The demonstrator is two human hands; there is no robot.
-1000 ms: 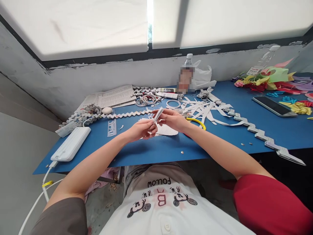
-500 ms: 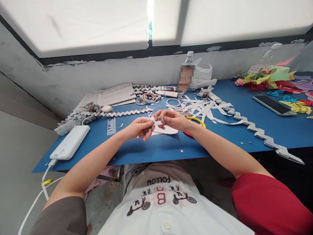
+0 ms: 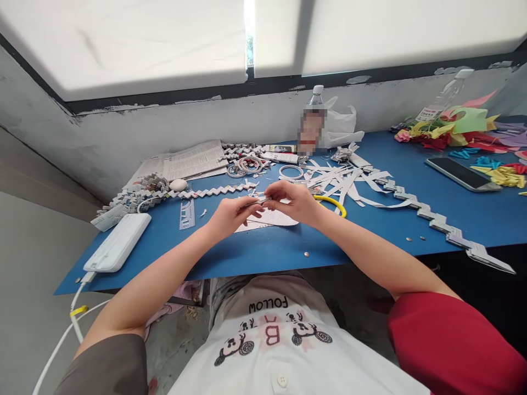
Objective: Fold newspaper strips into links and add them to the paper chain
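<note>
Between my two hands is a small folded paper strip (image 3: 263,201), mostly covered by fingers and seen nearly edge-on. The fingers of my left hand (image 3: 235,213) pinch its left end. At its right end, my right hand (image 3: 293,203) is closed on it with thumb and fingertips. Beneath both hands lie printed paper sheets (image 3: 276,218) on the blue table (image 3: 247,255). Just right of my right hand shows the yellow handle of scissors (image 3: 338,205), partly hidden by the wrist. A zigzag chain of folded paper (image 3: 214,191) lies behind my left hand.
Loose paper strips (image 3: 348,184) spread behind the right hand, beside another folded chain (image 3: 428,213). A white power bank (image 3: 118,243) and stencil ruler (image 3: 186,214) lie left. Tape rolls (image 3: 250,164), newspapers (image 3: 193,159) and a bottle (image 3: 313,123) stand back; a phone (image 3: 461,173) lies right.
Both hands have turned the paper strip, so its flat face no longer shows and only an edge is visible. My right fingers have closed in over it, nearer to the left hand.
</note>
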